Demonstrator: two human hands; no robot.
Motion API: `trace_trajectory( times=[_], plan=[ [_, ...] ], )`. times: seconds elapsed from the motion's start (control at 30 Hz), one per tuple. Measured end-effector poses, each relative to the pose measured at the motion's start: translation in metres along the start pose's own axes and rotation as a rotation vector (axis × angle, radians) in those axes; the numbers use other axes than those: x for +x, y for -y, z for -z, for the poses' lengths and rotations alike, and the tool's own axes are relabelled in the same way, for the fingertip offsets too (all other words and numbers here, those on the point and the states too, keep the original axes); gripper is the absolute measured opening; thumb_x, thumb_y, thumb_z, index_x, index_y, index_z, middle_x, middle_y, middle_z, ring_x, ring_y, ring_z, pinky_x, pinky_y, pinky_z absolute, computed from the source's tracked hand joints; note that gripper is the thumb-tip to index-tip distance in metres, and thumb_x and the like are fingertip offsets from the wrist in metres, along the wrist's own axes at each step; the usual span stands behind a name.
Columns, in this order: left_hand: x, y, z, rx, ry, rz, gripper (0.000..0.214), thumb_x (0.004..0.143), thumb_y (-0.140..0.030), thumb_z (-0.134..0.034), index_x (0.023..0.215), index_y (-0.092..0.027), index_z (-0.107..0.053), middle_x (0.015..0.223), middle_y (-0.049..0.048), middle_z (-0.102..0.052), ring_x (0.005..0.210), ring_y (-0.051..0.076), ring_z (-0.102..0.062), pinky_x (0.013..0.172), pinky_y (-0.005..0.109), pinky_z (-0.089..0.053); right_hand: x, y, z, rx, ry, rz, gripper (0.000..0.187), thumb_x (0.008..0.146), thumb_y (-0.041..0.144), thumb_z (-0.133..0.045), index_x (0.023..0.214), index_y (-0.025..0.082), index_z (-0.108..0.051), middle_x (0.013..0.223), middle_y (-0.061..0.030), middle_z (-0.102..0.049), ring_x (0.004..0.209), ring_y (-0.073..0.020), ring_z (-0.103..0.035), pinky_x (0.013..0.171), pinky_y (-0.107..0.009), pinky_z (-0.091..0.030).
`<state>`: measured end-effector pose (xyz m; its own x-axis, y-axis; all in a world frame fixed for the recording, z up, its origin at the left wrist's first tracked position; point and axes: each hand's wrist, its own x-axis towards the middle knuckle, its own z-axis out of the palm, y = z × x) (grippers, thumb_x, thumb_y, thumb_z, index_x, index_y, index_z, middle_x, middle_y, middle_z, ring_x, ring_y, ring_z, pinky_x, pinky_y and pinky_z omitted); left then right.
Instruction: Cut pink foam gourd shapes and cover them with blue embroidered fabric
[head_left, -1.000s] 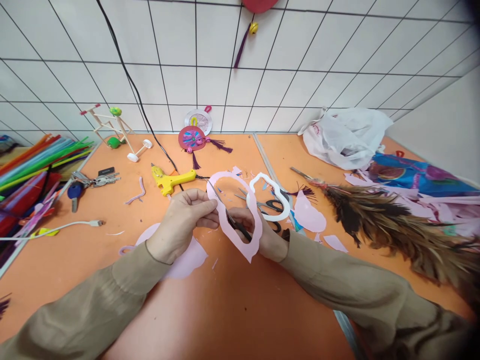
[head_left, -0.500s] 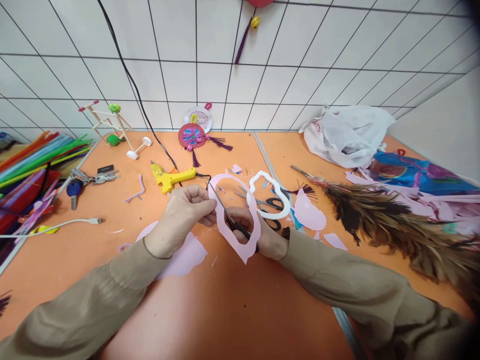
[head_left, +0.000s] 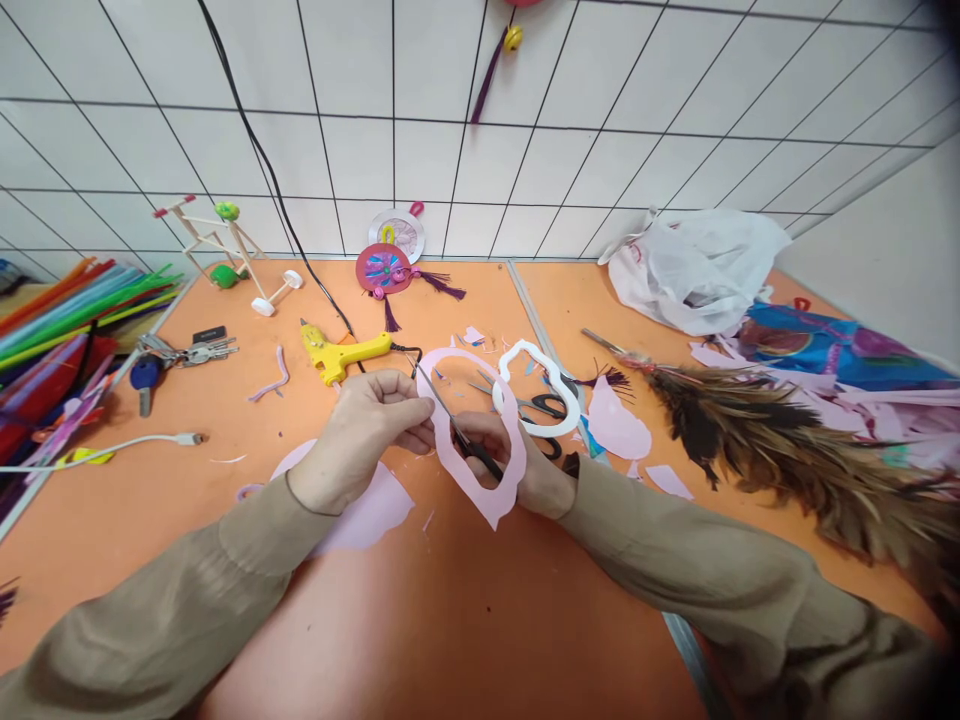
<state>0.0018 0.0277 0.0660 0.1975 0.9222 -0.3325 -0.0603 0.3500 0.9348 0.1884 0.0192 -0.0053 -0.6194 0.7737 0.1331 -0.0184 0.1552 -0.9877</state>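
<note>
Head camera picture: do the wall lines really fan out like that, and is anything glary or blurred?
In the head view, the lines on the tiled wall slant and spread, probably lens and angle; in the head view, a pale sheen lies on the orange table; in that same head view, the pink paper outline looks fairly sharp, while the feathers soften and darken rightward.

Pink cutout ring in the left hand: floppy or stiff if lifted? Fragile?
Probably light: the pink cutout ring looks like a thin sheet with a big hole. Likely semi-stiff: pinched at one edge by the left hand, it shows no obvious droop, though the scissors may prop it. Possibly easy to crease or tear, given its narrow band.
</note>
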Motion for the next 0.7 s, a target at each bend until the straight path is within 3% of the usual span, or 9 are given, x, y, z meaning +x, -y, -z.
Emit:
trace_trajectory(
  times=[0.2, 0.7],
  plan=[
    [0.0019, 0.0003, 0.0001, -0.019, -0.017, -0.008, 0.015, 0.070, -0.013, -0.069, 0.060, -0.015, -0.058, 0.054, 0.0007, -0.066, 0.047, 0.011, -0.061, 0.050, 0.021, -0.053, -0.0005, 0.0010, -0.0015, 0.050, -0.024, -0.049, 0.045, 0.085, 0.063, -0.062, 0.088, 0.019, -0.055, 0.066, 0.0034, -0.041, 0.058, -0.0116, -0.036, 0.050, -0.027, -0.032],
    [0.0028, 0.0004, 0.0008, -0.025, -0.008, 0.016, 0.016, 0.071, -0.013, -0.069, 0.060, -0.016, -0.058, 0.054, 0.0009, -0.065, 0.047, 0.011, -0.061, 0.051, 0.022, -0.053, -0.0007, 0.0006, -0.0023, 0.050, -0.021, -0.064, 0.030, 0.087, 0.049, -0.061, 0.086, 0.020, -0.052, 0.063, 0.0051, -0.037, 0.055, -0.0109, -0.034, 0.050, -0.027, -0.030]
  ],
)
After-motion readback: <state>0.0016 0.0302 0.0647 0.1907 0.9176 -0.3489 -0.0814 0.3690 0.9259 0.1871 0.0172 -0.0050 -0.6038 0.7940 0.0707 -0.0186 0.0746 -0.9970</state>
